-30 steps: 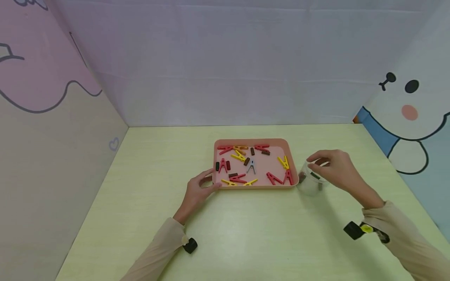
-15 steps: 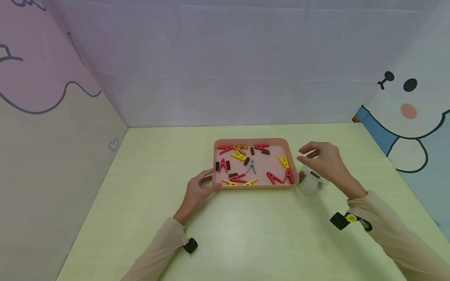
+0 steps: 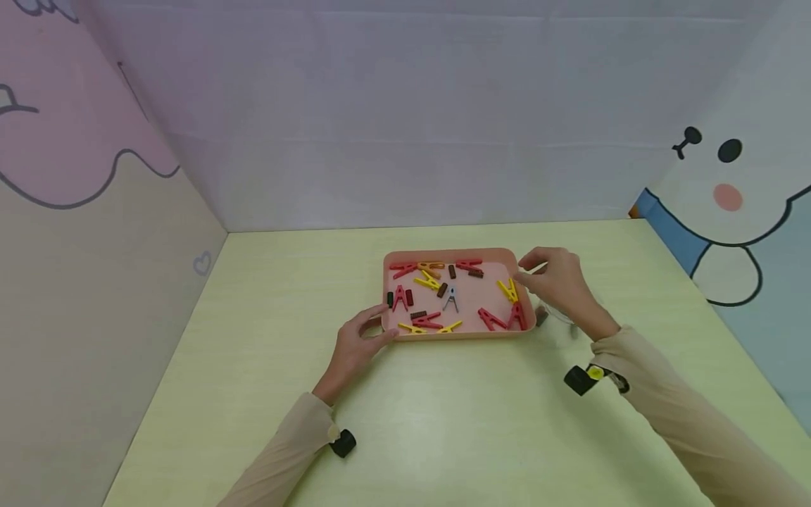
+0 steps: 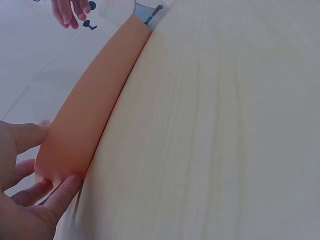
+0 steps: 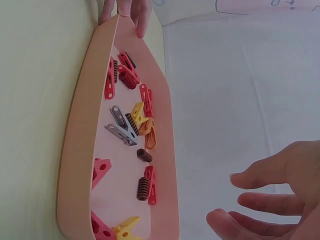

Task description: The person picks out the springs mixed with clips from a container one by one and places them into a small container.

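A pink tray (image 3: pixel 524 331) lies mid-table and holds several red, yellow, brown and grey clothes pegs. My left hand (image 3: pixel 380 325) holds its near-left corner, thumb on the front rim and fingers on the left side; the left wrist view shows the fingers (image 4: pixel 35 187) curled round that corner of the tray (image 4: pixel 95 110). My right hand (image 3: pixel 529 276) hovers over the tray's right edge, near a yellow peg (image 3: pixel 509 290), fingers loosely spread and holding nothing. In the right wrist view its fingers (image 5: pixel 260 200) are apart beside the tray (image 5: pixel 75 165). A clear cup (image 3: pixel 554 315) stands just right of the tray, mostly hidden by that hand.
Pale green table (image 3: pixel 443 422) is walled by printed panels at the back and on both sides. Small black devices sit at my left wrist (image 3: pixel 343 443) and right wrist (image 3: pixel 581 379). A grey peg (image 3: pixel 451 299) lies mid-tray and red pegs (image 3: pixel 492 320) near its front right.
My right hand has let go of the clear cup and moved left and slightly away, to above the tray's right edge. The left hand and the tray have not moved.
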`<act>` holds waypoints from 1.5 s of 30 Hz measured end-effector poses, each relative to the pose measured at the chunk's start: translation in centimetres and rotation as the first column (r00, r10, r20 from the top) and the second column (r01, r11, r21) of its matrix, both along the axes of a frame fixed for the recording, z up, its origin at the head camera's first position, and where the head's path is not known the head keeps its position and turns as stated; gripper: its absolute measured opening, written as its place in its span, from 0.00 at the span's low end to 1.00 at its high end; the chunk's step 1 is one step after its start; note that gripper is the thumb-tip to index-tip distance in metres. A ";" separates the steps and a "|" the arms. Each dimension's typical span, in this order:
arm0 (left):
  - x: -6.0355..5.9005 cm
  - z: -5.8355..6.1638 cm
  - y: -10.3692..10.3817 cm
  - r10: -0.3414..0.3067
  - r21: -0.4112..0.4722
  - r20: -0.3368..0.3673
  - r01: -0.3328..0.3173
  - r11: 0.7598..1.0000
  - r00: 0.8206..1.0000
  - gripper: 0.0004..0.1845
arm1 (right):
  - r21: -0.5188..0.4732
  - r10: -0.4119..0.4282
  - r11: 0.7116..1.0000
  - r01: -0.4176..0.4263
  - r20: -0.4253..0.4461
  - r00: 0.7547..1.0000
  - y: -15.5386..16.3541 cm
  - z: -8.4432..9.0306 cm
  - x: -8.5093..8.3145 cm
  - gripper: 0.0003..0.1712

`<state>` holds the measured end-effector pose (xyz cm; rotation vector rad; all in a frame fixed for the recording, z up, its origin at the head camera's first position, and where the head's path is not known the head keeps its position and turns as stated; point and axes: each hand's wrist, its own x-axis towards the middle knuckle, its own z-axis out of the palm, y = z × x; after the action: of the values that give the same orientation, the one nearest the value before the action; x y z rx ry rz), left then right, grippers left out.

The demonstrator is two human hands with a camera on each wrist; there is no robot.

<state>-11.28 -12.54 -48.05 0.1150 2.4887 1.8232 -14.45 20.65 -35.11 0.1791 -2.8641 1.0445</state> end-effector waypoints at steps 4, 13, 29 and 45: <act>-0.1 0.0 0.0 0.001 -0.005 -0.005 -0.001 1.000 1.000 0.29 | 0.009 -0.014 1.000 0.014 0.018 1.000 -0.9 -0.5 -0.7 0.13; 0.3 0.8 0.3 0.004 -0.009 0.015 -0.004 1.000 1.000 0.28 | 0.023 -0.067 0.998 0.066 0.040 0.997 -2.7 -1.9 -1.8 0.12; 0.0 0.2 0.0 0.008 -0.019 -0.003 -0.008 1.000 1.000 0.29 | 0.034 -0.148 0.989 0.145 0.123 0.981 -4.1 -5.3 -4.7 0.11; 0.0 -0.2 -0.1 0.008 -0.010 -0.004 -0.008 1.000 1.000 0.29 | 0.026 -0.167 0.986 0.165 0.206 0.964 -5.7 -6.8 -6.9 0.25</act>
<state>-11.30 -12.64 -48.25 0.1086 2.5036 1.8152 -21.31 14.99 -41.93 -0.1781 -3.0014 1.0764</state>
